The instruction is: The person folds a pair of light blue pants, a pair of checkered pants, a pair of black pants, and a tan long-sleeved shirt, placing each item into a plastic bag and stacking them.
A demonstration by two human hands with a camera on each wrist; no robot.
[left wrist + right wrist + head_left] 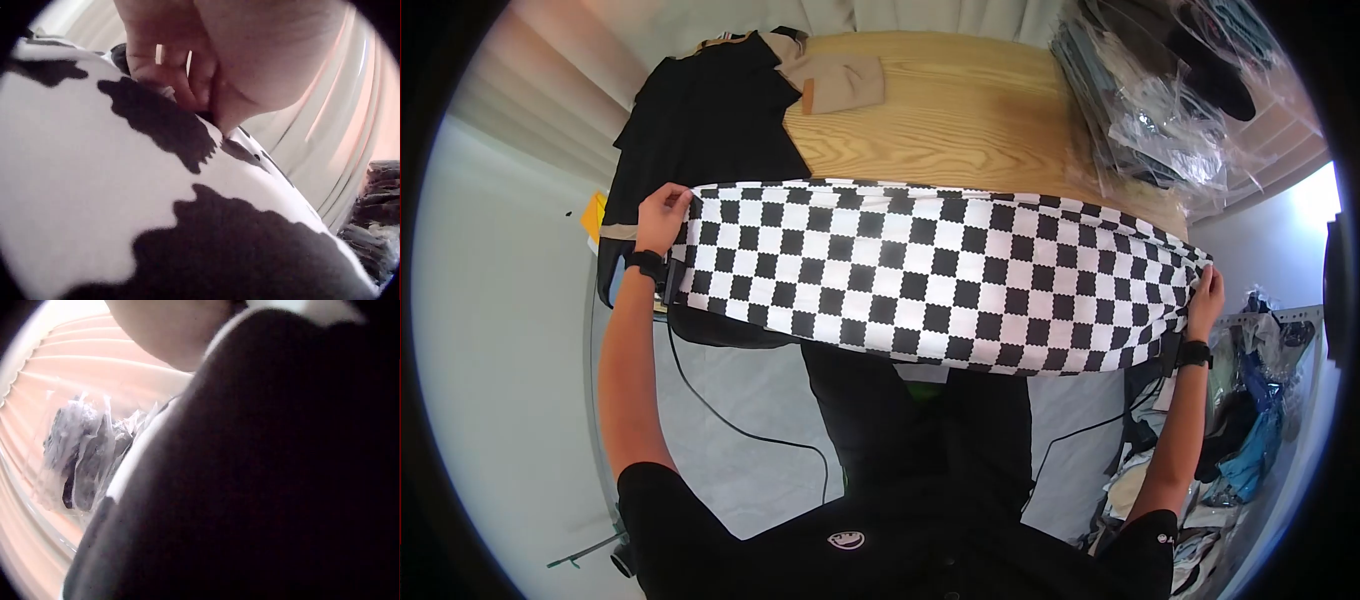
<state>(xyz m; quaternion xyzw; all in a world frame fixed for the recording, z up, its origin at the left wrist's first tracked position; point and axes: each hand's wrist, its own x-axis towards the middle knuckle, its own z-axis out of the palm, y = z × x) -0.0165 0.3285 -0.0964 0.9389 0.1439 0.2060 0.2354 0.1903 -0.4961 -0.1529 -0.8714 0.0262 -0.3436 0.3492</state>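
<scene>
A black-and-white checkered cloth [920, 275] is stretched wide between both hands in the head view, its right end gathered into folds. My left hand [662, 218] pinches its upper left corner between thumb and fingers. At the opposite end, my right hand [1206, 300] grips the bunched corner. Up close in the left wrist view, the fingers of the left hand [231, 56] press together on the cloth's edge [150, 125]. The cloth [250, 462] fills most of the right wrist view and hides the right fingertips; only part of the hand [169, 331] shows.
Behind the cloth is a wooden table [960, 110]. A black garment [700, 120] lies at its left, with a folded beige piece [845, 83] beside it. Plastic-bagged clothes [1140, 110] are piled at the back right. More bagged clothes [1250, 420] hang at the right.
</scene>
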